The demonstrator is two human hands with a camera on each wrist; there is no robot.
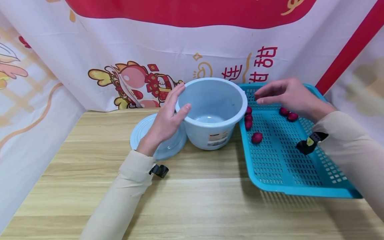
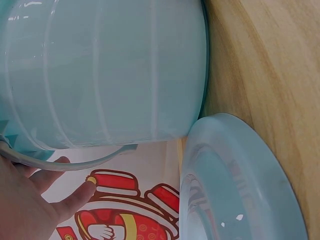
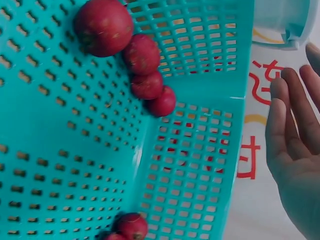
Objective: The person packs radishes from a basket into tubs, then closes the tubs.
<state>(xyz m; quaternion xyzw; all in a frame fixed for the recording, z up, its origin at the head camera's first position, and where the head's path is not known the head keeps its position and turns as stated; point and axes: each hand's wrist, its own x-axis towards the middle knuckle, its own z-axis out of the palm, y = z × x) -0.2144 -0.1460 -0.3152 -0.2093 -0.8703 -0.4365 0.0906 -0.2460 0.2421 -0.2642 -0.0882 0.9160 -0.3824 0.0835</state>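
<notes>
A light-blue plastic bucket [image 1: 210, 133] stands upright on the table, its inside bare where it shows. My left hand [image 1: 166, 121] holds its left rim, thumb over the edge and fingers along the outside; in the left wrist view two fingers spread beside the bucket's handle [image 2: 95, 162]. Below this hand lies the round blue lid [image 1: 138, 136]. My right hand [image 1: 289, 95] hovers above the back left of a teal perforated basket [image 1: 270, 190], fingers loosely bent, nothing seen between them. Several small red radishes [image 1: 257, 138] lie in the basket; more radishes [image 3: 132, 227] sit by its far wall.
The wooden table [image 1: 192, 206] stretches in front of the bucket and lid. A printed cloth [image 1: 168, 43] hangs close behind the bucket and basket. The basket's left rim stands right beside the bucket. A black wrist strap [image 1: 159, 170] shows at the left cuff.
</notes>
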